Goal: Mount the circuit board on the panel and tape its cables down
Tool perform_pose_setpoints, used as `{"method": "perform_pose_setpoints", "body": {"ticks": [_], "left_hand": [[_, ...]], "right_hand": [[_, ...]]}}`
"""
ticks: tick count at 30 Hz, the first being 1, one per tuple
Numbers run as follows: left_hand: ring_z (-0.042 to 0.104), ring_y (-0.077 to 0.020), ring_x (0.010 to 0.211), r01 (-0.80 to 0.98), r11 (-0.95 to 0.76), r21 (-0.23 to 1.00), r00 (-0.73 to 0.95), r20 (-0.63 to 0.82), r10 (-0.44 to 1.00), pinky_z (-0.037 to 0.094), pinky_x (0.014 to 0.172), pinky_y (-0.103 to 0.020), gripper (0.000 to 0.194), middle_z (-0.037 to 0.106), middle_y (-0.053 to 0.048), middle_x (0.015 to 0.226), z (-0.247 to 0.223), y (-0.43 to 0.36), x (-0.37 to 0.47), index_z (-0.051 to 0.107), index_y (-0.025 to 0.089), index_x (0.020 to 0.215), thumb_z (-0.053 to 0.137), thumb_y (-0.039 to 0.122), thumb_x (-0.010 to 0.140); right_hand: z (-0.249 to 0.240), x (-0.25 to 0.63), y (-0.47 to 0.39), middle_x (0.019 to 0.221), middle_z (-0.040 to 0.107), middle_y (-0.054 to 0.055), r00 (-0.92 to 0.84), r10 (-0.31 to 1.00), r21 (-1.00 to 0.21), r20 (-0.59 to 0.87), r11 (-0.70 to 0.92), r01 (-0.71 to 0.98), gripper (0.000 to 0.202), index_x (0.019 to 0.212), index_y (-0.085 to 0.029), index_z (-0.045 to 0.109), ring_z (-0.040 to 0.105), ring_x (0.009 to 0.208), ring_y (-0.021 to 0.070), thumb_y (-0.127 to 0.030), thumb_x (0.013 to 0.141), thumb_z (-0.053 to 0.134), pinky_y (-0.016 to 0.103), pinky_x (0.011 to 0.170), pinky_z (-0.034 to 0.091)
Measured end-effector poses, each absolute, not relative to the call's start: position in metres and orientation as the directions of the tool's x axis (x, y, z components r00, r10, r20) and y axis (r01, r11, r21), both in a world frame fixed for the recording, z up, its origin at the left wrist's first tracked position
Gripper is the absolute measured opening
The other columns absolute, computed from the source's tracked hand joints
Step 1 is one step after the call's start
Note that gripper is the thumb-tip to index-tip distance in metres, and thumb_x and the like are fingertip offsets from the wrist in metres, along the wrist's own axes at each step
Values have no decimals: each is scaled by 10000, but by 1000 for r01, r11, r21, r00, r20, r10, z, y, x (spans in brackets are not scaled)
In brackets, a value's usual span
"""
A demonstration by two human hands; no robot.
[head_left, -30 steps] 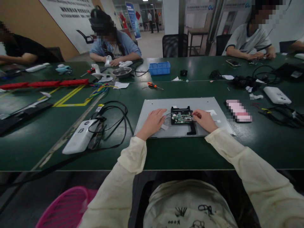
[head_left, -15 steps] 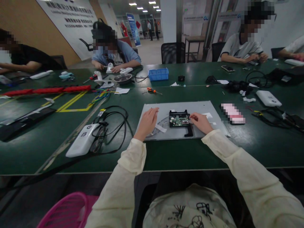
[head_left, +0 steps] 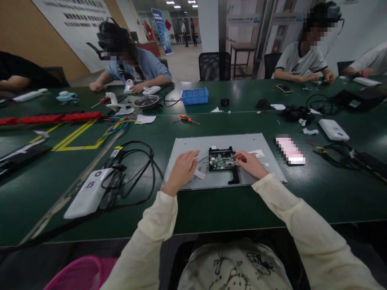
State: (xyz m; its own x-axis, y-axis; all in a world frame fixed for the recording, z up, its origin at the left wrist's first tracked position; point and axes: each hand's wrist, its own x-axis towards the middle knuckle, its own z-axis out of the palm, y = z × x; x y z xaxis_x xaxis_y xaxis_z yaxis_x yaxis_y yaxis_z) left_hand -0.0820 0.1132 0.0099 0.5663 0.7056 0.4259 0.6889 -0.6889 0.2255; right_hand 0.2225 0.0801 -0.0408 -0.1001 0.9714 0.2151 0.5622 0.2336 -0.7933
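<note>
A white box (head_left: pixel 87 192) with black cables lies well left of the grey panel (head_left: pixel 187 141) on the green surface (head_left: pixel 229 201). Your left hand (head_left: pixel 183 169) rests flat on the panel, grip apart, just left of the circuit board (head_left: pixel 221 160). Your right hand (head_left: pixel 249 163) touches the board's right edge, fingers pinched together there.

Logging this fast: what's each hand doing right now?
Left hand: open, flat on the panel, holding nothing.
Right hand: fingertips at the circuit board; grip cannot be told.
</note>
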Motion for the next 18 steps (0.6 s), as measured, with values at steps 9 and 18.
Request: {"method": "perform_pose_setpoints", "body": {"ticks": [9,18], "left_hand": [[531,-222,1075,614,-770,171,706,317,634,402,967,-403,320,608,-101,1173,11,105,-76,536,151,1231,390,268,971],[545,-216,1040,556,-812,178,764,276,583,401,958,-417,305,623,-100,1141,8,102,-71,551,158,1212,410,267,964]], "right_hand": [[-30,231,78,906,686,33,-192,976,-822,100,190,536,283,1068,-213,613,629,789,170,-307,803,646,333,743,497],[-31,231,80,905,696,26,-163,981,-836,105,176,520,212,997,-215,632,640,804,169,-285,798,650,334,747,502]]}}
